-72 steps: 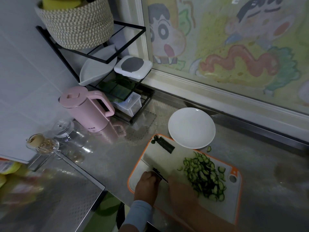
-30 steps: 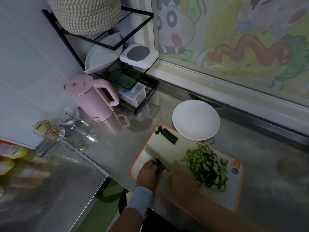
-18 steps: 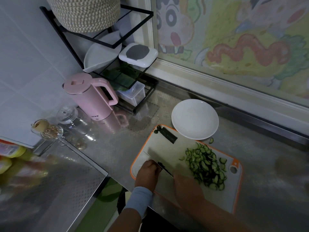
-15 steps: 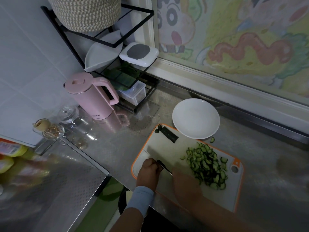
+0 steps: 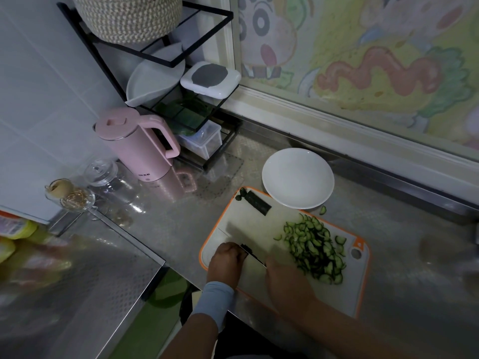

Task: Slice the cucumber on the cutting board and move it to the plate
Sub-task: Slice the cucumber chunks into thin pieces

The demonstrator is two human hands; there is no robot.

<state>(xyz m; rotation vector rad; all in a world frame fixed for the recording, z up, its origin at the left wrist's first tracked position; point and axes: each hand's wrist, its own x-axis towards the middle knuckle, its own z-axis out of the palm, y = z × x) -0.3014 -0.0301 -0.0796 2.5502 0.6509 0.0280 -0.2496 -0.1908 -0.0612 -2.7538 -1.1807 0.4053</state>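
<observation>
Slicing looks nearly done. A heap of cucumber slices [image 5: 313, 251] lies on the right half of the cutting board [image 5: 348, 294], lower centre of the frame. The right hand [image 5: 283, 278] grasps the knife [image 5: 253, 256], whose blade runs up-left towards the left hand [image 5: 226, 263]. That hand is clenched, knuckles up, just beside the blade; I cannot tell whether it pins a last stub underneath.

To finish well, keep those fingertips tucked back and cut straight down. The plate [image 5: 298, 177] holds nothing yet and sits against the board's upper edge, so the move is short, straight up the frame. One stray slice [image 5: 322, 210] lies on the desk [image 5: 168, 224] by the plate's rim, so sweep gently. There is open desk to the right of the board. The kettle [image 5: 137, 146] stands well apart, upper left.
</observation>
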